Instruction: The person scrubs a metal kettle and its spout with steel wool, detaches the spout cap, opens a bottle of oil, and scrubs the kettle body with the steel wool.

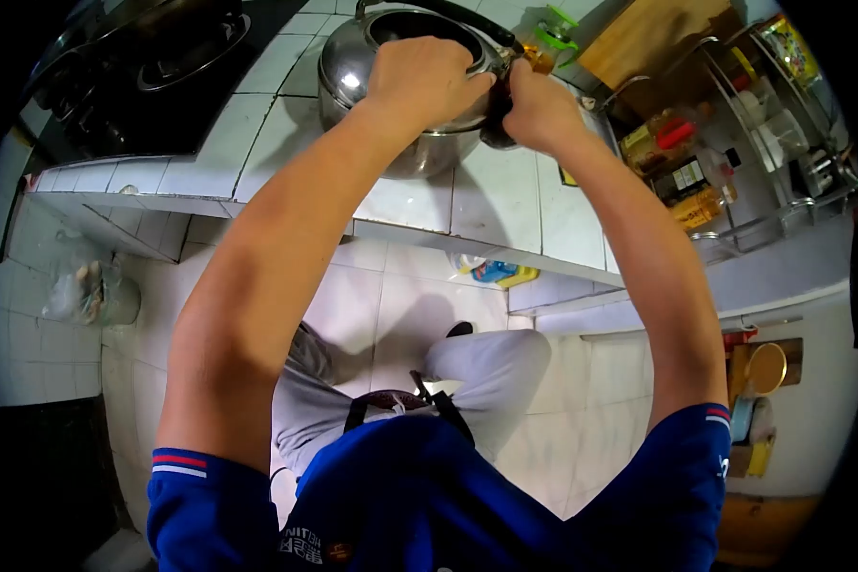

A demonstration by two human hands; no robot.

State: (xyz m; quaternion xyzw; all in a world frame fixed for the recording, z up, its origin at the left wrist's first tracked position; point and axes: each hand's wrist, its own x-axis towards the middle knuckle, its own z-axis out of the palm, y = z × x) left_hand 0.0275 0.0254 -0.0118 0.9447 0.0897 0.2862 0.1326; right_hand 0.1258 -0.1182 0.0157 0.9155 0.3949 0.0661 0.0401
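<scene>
A shiny metal kettle (419, 157) with a raised black handle stands upright on the white tiled counter (200, 176). My left hand (419, 81) is over the kettle's top, beside its dark round opening. Its fingers are curled and their tips are hidden, so what they grip does not show. Close to the kettle's right side, my right hand (541, 107) is closed round a dark item at the lower end of the handle; its shape is mostly hidden. The two hands are near each other, with the thumbs almost meeting.
A black stove (148, 124) with pans is at the upper left. Behind my right hand are a green-rimmed jar (551, 38) and a wooden board (648, 38). On the right, a metal rack (734, 95) holds bottles and packets. A plastic bag (76, 286) hangs at the left.
</scene>
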